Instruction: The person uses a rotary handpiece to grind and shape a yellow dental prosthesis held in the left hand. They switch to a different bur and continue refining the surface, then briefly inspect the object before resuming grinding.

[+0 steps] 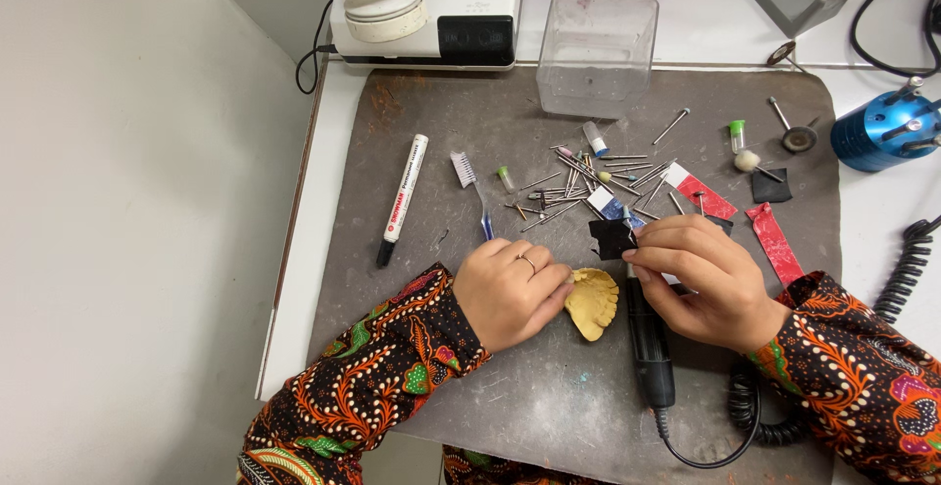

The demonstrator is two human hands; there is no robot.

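My left hand (pixel 512 289), a ring on one finger, is closed around the left side of a yellow dental cast (pixel 594 301) resting on the grey mat (pixel 549 397). My right hand (pixel 701 284) grips a black rotary handpiece (pixel 649 348) with its tip pointing up, and its fingers also pinch a small black square of paper (pixel 611 238) just above the cast. The handpiece's coiled black cable (pixel 760 416) loops off toward the lower right.
Many loose burs (pixel 588 181) lie scattered behind my hands, with red strips (pixel 774 242), a toothbrush (pixel 470 186), a marker pen (pixel 404 199), and a clear plastic tub (pixel 596 54). A blue bur holder (pixel 882 130) stands at right, a white machine (pixel 431 5) at back.
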